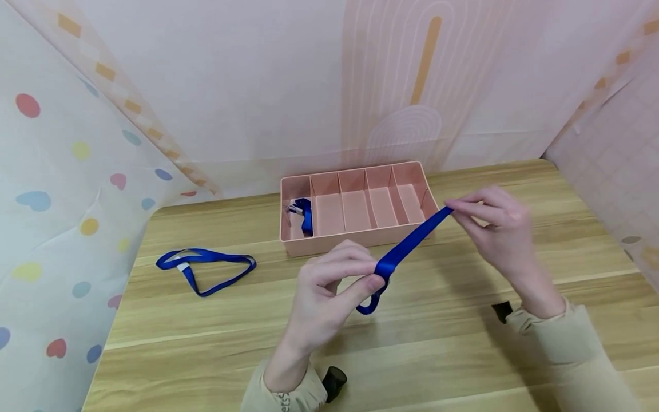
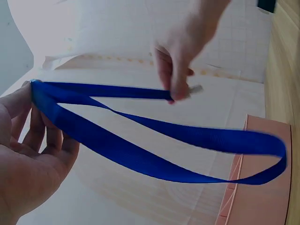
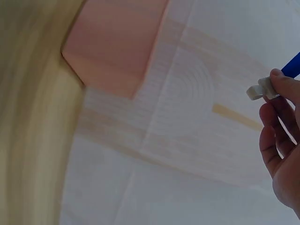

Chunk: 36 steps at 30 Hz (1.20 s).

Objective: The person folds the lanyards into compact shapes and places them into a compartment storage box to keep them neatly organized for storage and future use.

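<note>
A blue lanyard point(image 1: 416, 237) is stretched between my two hands above the table. My left hand point(image 1: 329, 286) pinches it between thumb and fingers, and a loop of the strap hangs below. In the left wrist view the hanging loop point(image 2: 187, 133) of the lanyard shows in full. My right hand point(image 1: 496, 229) pinches the other end, higher and to the right. A pale clip point(image 3: 262, 89) sticks out from the right fingertips in the right wrist view. Another blue lanyard point(image 1: 221, 257) lies in a loose loop on the table at the left.
Behind my hands stands a pink divided box point(image 1: 355, 240) with several compartments. Its leftmost compartment holds a bundled blue lanyard point(image 1: 306, 217). A patterned cloth wall point(image 1: 247, 86) rises behind the wooden table point(image 1: 206, 355), with more cloth at both sides.
</note>
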### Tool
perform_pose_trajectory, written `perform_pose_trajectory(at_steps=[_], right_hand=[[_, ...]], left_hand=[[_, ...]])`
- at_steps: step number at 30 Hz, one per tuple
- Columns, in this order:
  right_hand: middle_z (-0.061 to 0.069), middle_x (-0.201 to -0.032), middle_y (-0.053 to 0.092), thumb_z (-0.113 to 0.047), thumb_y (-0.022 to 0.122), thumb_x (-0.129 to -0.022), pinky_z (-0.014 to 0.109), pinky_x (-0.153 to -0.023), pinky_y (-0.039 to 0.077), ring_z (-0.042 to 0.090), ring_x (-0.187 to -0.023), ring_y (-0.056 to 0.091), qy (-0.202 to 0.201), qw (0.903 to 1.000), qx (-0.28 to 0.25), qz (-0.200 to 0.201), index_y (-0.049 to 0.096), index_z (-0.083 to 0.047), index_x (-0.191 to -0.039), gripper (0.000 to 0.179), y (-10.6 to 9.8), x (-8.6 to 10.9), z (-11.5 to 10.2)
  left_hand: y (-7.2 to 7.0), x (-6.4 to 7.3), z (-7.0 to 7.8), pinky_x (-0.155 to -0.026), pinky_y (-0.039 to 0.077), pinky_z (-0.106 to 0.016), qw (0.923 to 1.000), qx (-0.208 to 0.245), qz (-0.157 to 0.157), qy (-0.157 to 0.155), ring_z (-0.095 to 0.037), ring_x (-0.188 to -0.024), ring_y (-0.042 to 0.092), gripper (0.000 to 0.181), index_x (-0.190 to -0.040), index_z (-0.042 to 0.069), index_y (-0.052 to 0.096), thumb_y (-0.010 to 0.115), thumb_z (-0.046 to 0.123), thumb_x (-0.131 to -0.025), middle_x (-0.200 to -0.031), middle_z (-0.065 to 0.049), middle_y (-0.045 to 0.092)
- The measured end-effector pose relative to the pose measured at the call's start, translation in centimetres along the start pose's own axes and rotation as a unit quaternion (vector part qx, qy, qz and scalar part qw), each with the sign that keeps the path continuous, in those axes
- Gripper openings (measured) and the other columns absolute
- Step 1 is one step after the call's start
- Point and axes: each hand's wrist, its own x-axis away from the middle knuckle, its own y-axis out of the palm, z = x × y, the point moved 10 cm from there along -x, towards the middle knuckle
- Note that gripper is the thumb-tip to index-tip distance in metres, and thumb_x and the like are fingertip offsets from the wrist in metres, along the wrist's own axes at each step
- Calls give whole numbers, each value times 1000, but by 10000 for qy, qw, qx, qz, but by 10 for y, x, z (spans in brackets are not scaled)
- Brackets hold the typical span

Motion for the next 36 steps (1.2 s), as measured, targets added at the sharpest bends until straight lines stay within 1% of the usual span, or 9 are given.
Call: perform_pose_trajectory(at_steps=[3, 6, 8, 12, 15, 21, 28, 31, 36], right_hand=[[17, -79, 75, -12, 75, -98, 9, -75, 41, 18, -75, 61, 45, 9996, -108, -267, 82, 3, -89, 19, 18, 12, -6], [14, -79, 75, -29, 66, -105, 14, -68, 43, 22, -72, 61, -80, 9982, -185, -561, 83, 3, -91, 39, 37, 23, -15], [11, -79, 76, -33, 63, -105, 15, -64, 44, 19, -70, 62, -165, 9966, -257, -772, 83, 2, -92, 42, 49, 30, -22], [7, -80, 77, -5, 83, -88, 16, -62, 48, 17, -69, 66, -267, 9924, -500, -1089, 84, -1, -93, 6, 70, 42, -36], [6, -81, 77, 11, 87, -72, 16, -62, 50, 16, -69, 67, -164, 9896, -609, -1292, 84, -2, -92, 24, 82, 49, -41], [6, -81, 79, 5, 90, -73, 20, -67, 58, 18, -71, 72, 23, 9849, -639, -1610, 84, -4, -86, 16, 98, 59, -46], [4, -80, 80, 4, 91, -71, 20, -70, 59, 17, -74, 74, 207, 9794, -762, -1857, 84, -7, -83, 17, 108, 68, -50], [5, -84, 81, 3, 90, -75, 25, -73, 62, 19, -79, 75, 379, 9723, -746, -2183, 84, -6, -87, 15, 113, 73, -50], [7, -105, 82, -5, 88, -82, 38, -88, 64, 23, -98, 76, 804, 9433, -703, -3144, 82, -6, -108, 27, 114, 76, -47]], left_hand=[[-3, 0, 3, -80, 58, -26, 9997, 75, 168, 148, -16, -94, 63, 10, -100, -15, 74, 71, -8, -94, -87, -27, 69], [-6, 0, 5, -84, 58, -27, 9992, 107, 298, 264, -16, -97, 64, 9, -101, -13, 75, 72, -8, -93, -88, -26, 69], [-8, 0, 5, -89, 58, -29, 9987, 95, 395, 298, -17, -99, 64, 9, -101, -12, 76, 73, -8, -93, -88, -24, 70], [-12, 1, 3, -101, 55, -34, 9980, 28, 582, 251, -19, -111, 65, 10, -101, -6, 80, 74, -5, -93, -90, -19, 74], [-15, 1, 2, -106, 56, -37, 9975, 31, 677, 207, -22, -120, 67, 12, -103, -2, 81, 74, -4, -94, -93, -15, 77], [-19, 0, 2, -94, 64, -31, 9960, 246, 839, 184, -16, -112, 76, 19, -108, 3, 82, 70, -6, -96, -107, -1, 81], [-22, 2, -8, -86, 63, -22, 9931, 169, 1131, -268, -3, -97, 74, 11, -99, -15, 75, 71, -6, -95, -107, 16, 76], [-24, 3, -13, -86, 61, -19, 9907, 145, 1280, -442, -1, -95, 73, 12, -97, -17, 74, 72, -6, -94, -104, 19, 75], [-23, 3, -18, -85, 61, -18, 9899, 87, 1322, -507, 0, -93, 72, 10, -97, -18, 74, 72, -10, -92, -103, 20, 75]])
